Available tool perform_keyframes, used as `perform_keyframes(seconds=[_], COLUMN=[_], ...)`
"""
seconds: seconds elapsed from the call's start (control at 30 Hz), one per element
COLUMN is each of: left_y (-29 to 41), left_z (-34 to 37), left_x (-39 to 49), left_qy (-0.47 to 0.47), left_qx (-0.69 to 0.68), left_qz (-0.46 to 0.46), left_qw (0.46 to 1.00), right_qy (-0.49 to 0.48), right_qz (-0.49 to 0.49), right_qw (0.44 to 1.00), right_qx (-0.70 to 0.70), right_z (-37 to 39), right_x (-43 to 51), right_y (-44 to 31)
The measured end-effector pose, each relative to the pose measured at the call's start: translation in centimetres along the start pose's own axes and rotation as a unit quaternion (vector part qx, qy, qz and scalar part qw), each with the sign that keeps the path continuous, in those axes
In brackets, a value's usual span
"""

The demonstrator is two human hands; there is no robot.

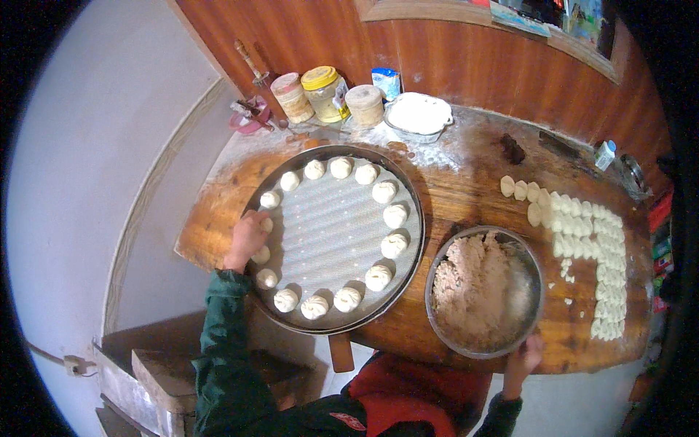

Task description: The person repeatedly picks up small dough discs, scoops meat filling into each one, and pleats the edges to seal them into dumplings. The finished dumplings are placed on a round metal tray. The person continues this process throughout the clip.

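Note:
A ring of pleated, filled dough buns [394, 246] lines the edge of a round steamer tray [333, 235] with a mesh liner. My left hand [248, 240] reaches over the tray's left rim, its fingertips around one bun [266, 224]. At the lower right rim of a metal bowl [537, 257] is my right hand [524, 358], fingers curled; what it holds, if anything, is hidden. Minced filling [475, 278] is heaped in the bowl, mostly on its left side. Flattened dough pieces [609, 262] lie in overlapping rows to the right of the bowl.
Along the back stand a yellow-lidded jar [323, 98], tubs [364, 106], a blue packet [386, 83] and a flour-filled container [419, 114]. A small bottle [605, 155] is at the far right. Dough scraps [567, 270] dot the wooden table [469, 202]. A wall [164, 136] borders the left.

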State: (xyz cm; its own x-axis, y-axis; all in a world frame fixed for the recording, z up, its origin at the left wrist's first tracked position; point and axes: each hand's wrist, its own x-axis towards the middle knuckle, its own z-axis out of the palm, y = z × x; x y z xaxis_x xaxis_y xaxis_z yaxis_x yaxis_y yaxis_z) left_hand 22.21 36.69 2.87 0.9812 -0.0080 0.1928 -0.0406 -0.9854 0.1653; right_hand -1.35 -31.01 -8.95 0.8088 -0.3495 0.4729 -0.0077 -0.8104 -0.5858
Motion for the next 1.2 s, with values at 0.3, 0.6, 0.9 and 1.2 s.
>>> perform_keyframes(seconds=[0.3, 0.6, 0.9, 1.2], left_y=[5.0, 24.9, 34.1, 35.5], left_z=[-3.7, -9.5, -0.1, 1.5], left_x=[-2.5, -17.0, -22.6, -23.8], left_qy=[0.046, -0.013, -0.224, -0.245], left_qx=[-0.069, -0.216, -0.422, -0.442], left_qz=[0.055, 0.189, 0.242, 0.244], left_qw=[0.995, 0.958, 0.845, 0.828], right_qy=[0.053, -0.074, -0.090, -0.040], right_qz=[0.009, 0.086, -0.100, -0.215], right_qw=[0.998, 0.992, 0.941, 0.928], right_qx=[-0.018, 0.055, -0.311, -0.303], right_z=[0.9, -4.1, 3.4, 2.8], right_x=[-1.1, 9.5, 21.8, 22.7], right_y=[2.6, 3.2, 6.9, 7.4])
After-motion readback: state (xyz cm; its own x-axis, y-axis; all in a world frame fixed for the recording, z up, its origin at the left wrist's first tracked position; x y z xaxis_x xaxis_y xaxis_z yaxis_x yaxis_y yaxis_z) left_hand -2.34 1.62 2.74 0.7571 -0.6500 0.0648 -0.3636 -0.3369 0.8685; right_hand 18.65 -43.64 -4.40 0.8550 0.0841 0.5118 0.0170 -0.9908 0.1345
